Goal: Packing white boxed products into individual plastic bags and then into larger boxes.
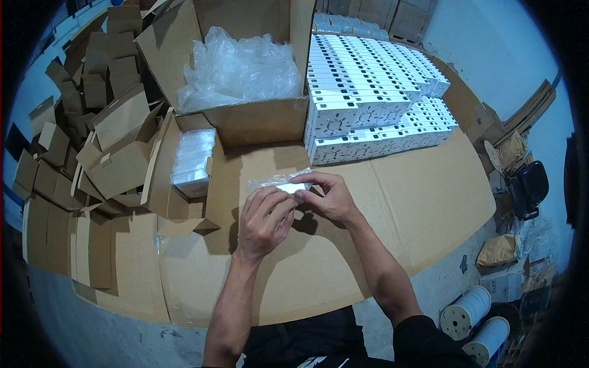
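Over the cardboard-covered table, my left hand (pixel 262 221) and my right hand (pixel 331 196) meet at a small flat white piece (pixel 294 187) with a clear plastic bag (pixel 270 181) around or behind it. The fingers of my right hand pinch its right end, thumb below. My left hand's fingers are bent in at the left side, closed on the piece or its bag and partly covering it. How far the piece sits inside the bag I cannot tell. Left of my hands, an open narrow cardboard box (pixel 213 196) holds a row of white pieces in clear wrap (pixel 194 156).
Behind stands a large open carton (pixel 257 122) filled with crumpled clear plastic bags (pixel 242 70). Stacked white boxes (pixel 374 138) occupy the back right. Open brown boxes (pixel 123 153) pile up at left. Cable spools (pixel 466 311) and a dark chair (pixel 529 187) are at right.
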### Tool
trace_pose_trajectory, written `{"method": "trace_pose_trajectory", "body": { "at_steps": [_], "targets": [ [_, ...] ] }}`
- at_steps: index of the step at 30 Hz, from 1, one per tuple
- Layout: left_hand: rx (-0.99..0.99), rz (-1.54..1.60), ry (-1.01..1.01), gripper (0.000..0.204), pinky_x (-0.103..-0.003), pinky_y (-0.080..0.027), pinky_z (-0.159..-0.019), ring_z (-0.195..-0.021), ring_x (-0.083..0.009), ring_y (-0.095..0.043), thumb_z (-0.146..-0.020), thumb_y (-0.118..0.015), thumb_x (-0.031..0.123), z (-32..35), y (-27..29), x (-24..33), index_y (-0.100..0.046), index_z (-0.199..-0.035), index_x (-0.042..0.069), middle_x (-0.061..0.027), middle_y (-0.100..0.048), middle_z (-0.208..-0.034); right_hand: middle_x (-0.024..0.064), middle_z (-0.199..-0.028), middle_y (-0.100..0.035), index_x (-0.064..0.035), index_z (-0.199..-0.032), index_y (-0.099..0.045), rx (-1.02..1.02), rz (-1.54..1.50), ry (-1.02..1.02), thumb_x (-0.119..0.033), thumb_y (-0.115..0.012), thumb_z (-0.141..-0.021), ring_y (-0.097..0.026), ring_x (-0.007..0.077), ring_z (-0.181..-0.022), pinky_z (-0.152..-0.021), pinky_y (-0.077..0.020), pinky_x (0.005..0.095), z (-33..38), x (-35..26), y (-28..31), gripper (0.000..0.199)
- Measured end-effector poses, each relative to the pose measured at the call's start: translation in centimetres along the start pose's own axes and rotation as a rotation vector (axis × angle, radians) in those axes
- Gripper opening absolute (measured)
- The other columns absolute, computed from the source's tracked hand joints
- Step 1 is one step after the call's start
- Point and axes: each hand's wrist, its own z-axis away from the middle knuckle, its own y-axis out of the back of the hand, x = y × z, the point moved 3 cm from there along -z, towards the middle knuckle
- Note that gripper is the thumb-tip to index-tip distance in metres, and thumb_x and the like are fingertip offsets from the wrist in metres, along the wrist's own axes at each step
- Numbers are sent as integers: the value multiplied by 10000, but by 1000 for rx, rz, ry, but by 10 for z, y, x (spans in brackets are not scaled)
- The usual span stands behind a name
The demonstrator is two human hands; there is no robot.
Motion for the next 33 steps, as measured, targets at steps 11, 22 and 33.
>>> {"method": "trace_pose_trajectory", "body": {
  "at_steps": [11,22,33],
  "targets": [
    [53,504,527,249,-325,-539,-917,-1066,-209,-669,-844,-740,-64,7,-14,-37,-658,-1070,0,-100,-704,-1118,86,-1143,-710,13,-1178,-706,-1,20,34,-18,-710,-906,-631,151,-1068,-956,-507,305,-3,6,3,273],
    [7,749,811,317,-257,-529,-803,-980,-118,-633,-900,-763,64,17,-21,-49,-636,-1187,19,-49,-665,-1119,113,-1055,-734,-27,-1184,-714,49,437,215,-51,-717,-892,-645,182,-989,-851,-527,324,2,-19,-1,293],
    [-147,481,900,461,-386,-516,-974,-1159,-252,-619,-974,-669,156,37,-22,-37,-499,-1373,-1,-174,-631,-1244,184,-905,-699,27,-1043,-677,-74,880,323,-54,-711,-870,-674,339,-841,-783,-525,429,-10,-47,0,194]
  ]
}}
